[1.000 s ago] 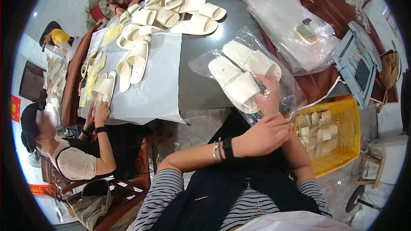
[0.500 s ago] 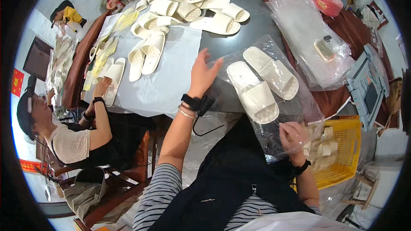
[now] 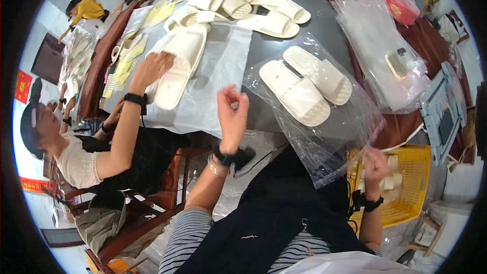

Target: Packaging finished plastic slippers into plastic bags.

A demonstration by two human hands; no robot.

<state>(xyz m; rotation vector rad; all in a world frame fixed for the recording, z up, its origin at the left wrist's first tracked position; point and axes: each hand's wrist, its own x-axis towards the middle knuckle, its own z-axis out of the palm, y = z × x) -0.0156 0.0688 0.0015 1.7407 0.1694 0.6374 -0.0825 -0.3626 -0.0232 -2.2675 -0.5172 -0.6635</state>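
A pair of cream slippers (image 3: 297, 99) lies side by side inside a clear plastic bag (image 3: 324, 144) on the table in front of me. The bag's near end hangs over the table edge. At that end my right hand (image 3: 374, 168) is closed, its fingertips on the bag's edge. My left hand (image 3: 232, 119) is raised to the left of the bag, apart from it. Its thumb and fingers curl together, and nothing shows in them. On the left, a co-worker's hand (image 3: 152, 73) holds a cream slipper (image 3: 182, 61) over a white sheet.
A heap of cream slippers (image 3: 233, 0) covers the table's far side. Flat clear bags (image 3: 373, 45) with a phone (image 3: 396, 65) on top lie at the right, beside a blue-grey device (image 3: 439, 116). A yellow crate (image 3: 413, 182) with slippers stands below the table's right edge.
My left hand has drawn back from the bag and curled its fingers. My right hand has moved right along the bag's near end. The co-worker has lifted slippers from the sheet.
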